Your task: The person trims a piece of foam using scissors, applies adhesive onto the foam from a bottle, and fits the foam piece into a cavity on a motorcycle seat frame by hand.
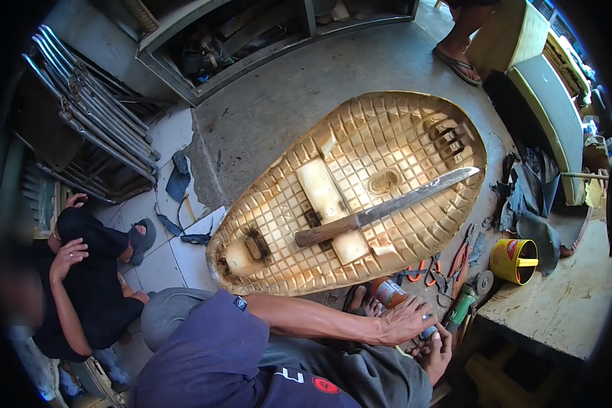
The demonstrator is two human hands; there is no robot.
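My left hand (pixel 404 321), with a ring on one finger, is closed over an orange bottle (pixel 389 292) with a pale label. My right hand (pixel 438 353) is closed at the bottle's blue end (pixel 428 332), its fingers partly hidden by the left hand. Just beyond lies a large tan ribbed shell (pixel 279 234), like an upturned motorcycle seat base. A long knife (pixel 408 204) with a wooden handle rests across it.
Pliers (pixel 461 258), orange-handled scissors (pixel 415 273) and a green angle grinder (pixel 461 306) lie right of the shell. A yellow tub (pixel 513 261) stands on a wooden board (pixel 557 306). Folded metal chairs (pixel 95 115) lean left. Another person (pixel 71 292) sits left; a sandalled foot (pixel 459 61) shows behind.
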